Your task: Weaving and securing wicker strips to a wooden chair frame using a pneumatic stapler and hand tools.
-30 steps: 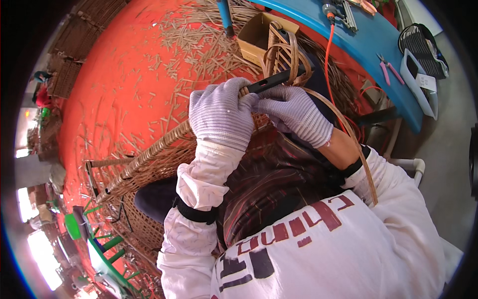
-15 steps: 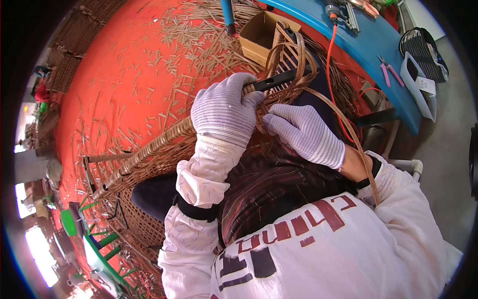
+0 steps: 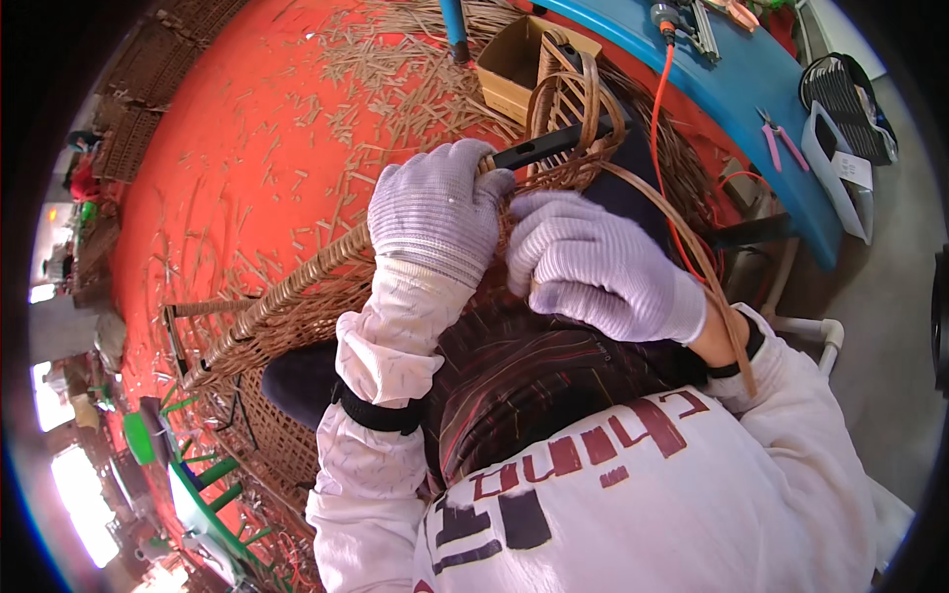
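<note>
Across my lap lies a brown wicker furniture piece, its rim wrapped in flat strands. My left hand, in a pale lilac knit glove, is closed round the rim where the wrapping meets a bare black frame bar. My right hand, gloved alike, is just right of it with its fingers curled close to the weave; whatever is between them is hidden. Loose brown strands loop over the black bar's far end. One long strand trails down over my right wrist.
Strand offcuts litter the red floor. A cardboard box stands ahead. On the blue table at right are pink-handled pliers, a white tray and a tool with an orange hose. A green-and-white rack stands lower left.
My right hand has turned and drawn slightly down toward me, its fingers now more curled. My left hand has shifted a little left, still round the rim.
</note>
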Demonstrator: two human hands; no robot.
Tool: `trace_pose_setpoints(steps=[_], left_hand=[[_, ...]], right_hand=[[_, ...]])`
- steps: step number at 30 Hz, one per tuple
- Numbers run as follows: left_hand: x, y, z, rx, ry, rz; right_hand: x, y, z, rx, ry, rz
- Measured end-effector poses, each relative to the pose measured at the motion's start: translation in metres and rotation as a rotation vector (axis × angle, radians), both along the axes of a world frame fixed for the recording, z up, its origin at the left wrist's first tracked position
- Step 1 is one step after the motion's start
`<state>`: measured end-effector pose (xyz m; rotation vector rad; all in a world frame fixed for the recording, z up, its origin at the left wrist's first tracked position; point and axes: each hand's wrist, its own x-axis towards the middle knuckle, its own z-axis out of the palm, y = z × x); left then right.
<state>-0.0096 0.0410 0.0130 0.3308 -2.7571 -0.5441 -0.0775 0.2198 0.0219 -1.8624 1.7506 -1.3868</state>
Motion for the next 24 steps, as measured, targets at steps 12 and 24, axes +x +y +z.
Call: trace_pose_setpoints(steps=[12, 24], left_hand=[[0.004, -0.002, -0.001, 0.008, 0.042, -0.048], [0.002, 0.013, -0.005, 0.087, 0.233, 0.055]], right_hand=[[0.026, 0.003, -0.006, 0.04, -0.967, -0.206], [-0.037, -0.044, 0.045, -0.05, -0.731, -0.139]])
